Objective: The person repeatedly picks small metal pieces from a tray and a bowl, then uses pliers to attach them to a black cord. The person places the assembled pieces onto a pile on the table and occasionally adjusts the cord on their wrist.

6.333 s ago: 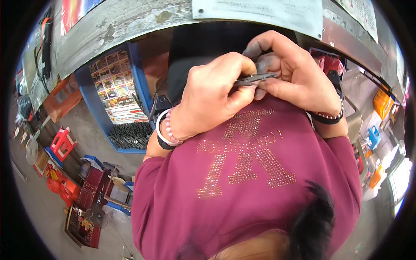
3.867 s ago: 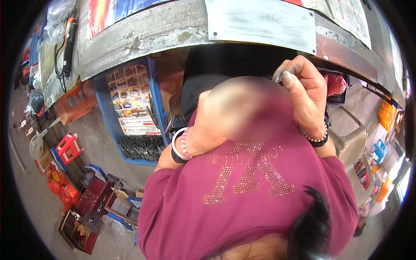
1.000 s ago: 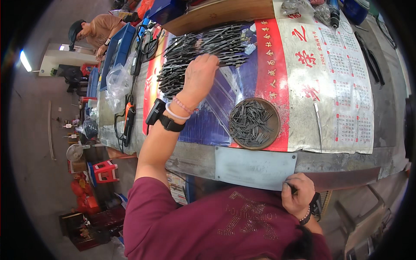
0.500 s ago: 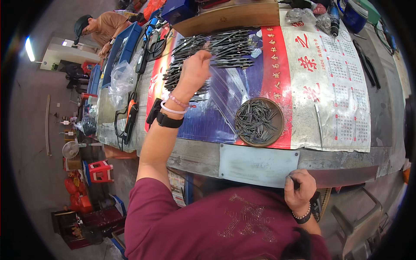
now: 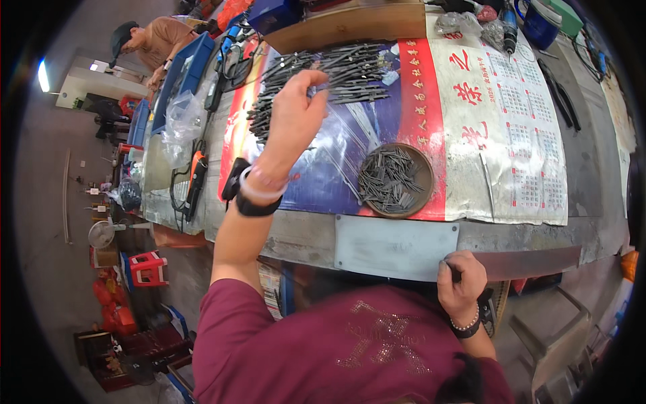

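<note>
My left hand (image 5: 296, 114) reaches over the far part of the table, above rows of thin dark metal rods (image 5: 356, 67) laid side by side. Its thumb and forefinger are apart, and I see nothing between them. The hand hides some of the rods. A round brown bowl (image 5: 431, 178) with many short, thin grey pins (image 5: 390, 175) stands to its right, nearer to me. At the table's near edge, by the corner of a pale rectangular plate (image 5: 397, 246), my right hand (image 5: 462, 286) is closed. Something dark shows at its fingers, too small to name.
A poster with a calendar (image 5: 498, 148) covers the tabletop. A wooden box (image 5: 350, 28) bounds the far side. Black-handled pliers (image 5: 560, 94) and a thin metal tool (image 5: 487, 185) lie right; a blue bin (image 5: 185, 81) and plastic bag (image 5: 183, 128) left. Another person (image 5: 158, 44) works beyond.
My left hand has come slightly nearer and its thumb and forefinger have parted. My right hand stays closed at the plate's corner. The whole view has shifted slightly.
</note>
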A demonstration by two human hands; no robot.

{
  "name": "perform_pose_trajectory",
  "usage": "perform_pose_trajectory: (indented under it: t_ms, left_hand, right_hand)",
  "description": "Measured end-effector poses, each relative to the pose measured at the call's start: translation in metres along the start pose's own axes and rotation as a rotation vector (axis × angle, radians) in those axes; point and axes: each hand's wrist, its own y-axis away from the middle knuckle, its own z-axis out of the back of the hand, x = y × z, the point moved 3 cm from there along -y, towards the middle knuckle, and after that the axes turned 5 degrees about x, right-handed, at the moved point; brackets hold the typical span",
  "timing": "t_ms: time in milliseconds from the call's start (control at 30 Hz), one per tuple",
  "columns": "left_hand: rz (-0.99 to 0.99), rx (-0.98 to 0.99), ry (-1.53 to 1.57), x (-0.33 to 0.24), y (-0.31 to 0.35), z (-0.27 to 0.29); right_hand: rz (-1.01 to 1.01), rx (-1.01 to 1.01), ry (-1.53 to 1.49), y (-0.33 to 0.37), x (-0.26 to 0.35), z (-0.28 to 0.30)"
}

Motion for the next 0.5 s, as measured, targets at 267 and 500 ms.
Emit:
perform_pose_trajectory:
  t_ms: [267, 500]
  left_hand:
    - [-0.284, 0.803, 0.451, -0.131, 0.148, 0.023]
    - [-0.588, 1.196, 0.395, -0.12, 0.205, -0.011]
  right_hand:
    - [0.021, -0.002, 0.082, 0.003, -0.002, -0.004]
    - [0.016, -0.047, 0.049, 0.009, -0.009, -0.008]
